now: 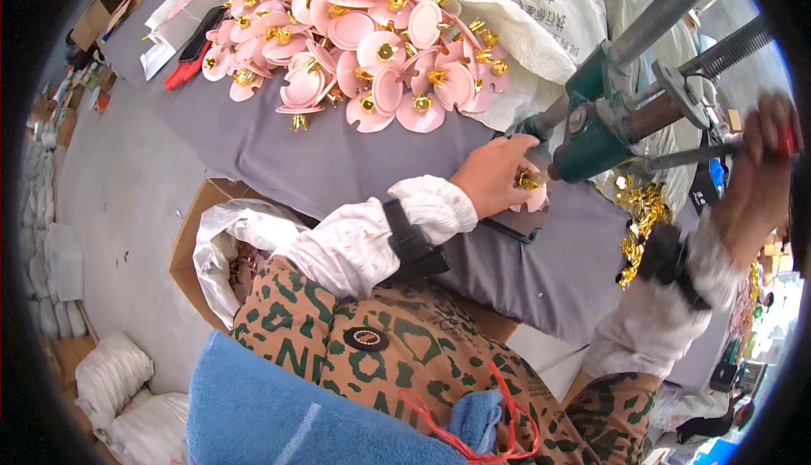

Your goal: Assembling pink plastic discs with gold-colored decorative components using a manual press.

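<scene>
My left hand (495, 178) pinches a pink plastic disc (536, 201) beneath the green hand press (596, 106). On that disc sits a shiny gold crown-shaped piece (529, 179), close to the tip of the ram. Out to the right, my right hand (754, 182) is wrapped round the press lever (688, 157); motion blurs its fingers a little. A red knob (787, 140) shows at the lever's end. Loose gold pieces (644, 224) lie heaped right of the press. Beyond my left hand is a large pile of pink discs (348, 30), many with gold pieces on them.
Grey cloth (338, 161) covers the table. Left of my left arm stands a cardboard box (187, 241) lined with a white bag (213, 254). A white woven sack (524, 21) lies behind the press. A black phone (203, 32) rests at the far left, and filled sacks (114, 372) sit on the floor.
</scene>
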A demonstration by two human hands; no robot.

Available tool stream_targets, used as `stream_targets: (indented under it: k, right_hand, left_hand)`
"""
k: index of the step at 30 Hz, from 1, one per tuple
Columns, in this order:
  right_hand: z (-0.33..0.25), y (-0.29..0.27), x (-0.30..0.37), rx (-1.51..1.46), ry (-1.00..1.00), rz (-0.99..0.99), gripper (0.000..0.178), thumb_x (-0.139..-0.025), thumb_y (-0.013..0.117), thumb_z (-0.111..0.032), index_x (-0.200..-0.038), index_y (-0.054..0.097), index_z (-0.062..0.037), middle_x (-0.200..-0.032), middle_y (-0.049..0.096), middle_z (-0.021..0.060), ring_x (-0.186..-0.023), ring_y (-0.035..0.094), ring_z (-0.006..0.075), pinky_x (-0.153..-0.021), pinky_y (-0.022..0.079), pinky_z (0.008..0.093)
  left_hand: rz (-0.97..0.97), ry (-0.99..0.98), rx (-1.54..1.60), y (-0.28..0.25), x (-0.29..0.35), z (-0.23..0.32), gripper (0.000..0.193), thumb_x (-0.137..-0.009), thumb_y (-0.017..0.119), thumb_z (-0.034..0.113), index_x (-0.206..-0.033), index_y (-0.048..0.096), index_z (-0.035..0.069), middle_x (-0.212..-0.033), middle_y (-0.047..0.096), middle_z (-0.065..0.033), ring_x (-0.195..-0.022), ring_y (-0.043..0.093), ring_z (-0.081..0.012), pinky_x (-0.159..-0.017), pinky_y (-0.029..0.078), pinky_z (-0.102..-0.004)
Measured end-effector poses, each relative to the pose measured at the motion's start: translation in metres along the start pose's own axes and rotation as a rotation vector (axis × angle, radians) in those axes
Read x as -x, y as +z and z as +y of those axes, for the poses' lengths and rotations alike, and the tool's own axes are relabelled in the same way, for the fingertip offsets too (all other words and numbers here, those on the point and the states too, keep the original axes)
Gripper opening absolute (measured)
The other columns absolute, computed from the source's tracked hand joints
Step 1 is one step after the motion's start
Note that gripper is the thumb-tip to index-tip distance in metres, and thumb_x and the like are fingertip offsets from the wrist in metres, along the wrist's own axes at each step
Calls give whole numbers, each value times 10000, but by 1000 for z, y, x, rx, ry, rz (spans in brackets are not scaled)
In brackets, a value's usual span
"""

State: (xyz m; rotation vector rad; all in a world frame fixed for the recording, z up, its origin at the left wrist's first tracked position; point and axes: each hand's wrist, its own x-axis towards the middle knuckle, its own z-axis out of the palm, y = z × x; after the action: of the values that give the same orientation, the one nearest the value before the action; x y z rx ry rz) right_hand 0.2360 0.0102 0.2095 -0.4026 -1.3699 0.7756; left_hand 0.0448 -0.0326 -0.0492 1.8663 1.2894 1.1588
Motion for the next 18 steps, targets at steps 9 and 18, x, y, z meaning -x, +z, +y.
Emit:
stream_targets:
  k: [9,18]
  right_hand:
    - [59,-46,-62,-99,140,-72,320,-939,556,-95,-1207,528,77,-827,533,86,-621,449,98,-411,250,173]
    - [49,-17,-46,-106,162,32,336,-968,526,-114,-1241,553,79,-801,530,41,-581,406,67,-414,249,185]
  left_hand:
    - [-70,9,-241,-85,25,-29,507,-734,795,291,-1130,605,37,-985,663,-146,-960,611,-319,-859,484,-413]
    - [152,12,-794,-73,-47,-68,293,-813,672,182,-1071,569,89,-1011,604,-167,-909,626,-362,-734,514,-458]
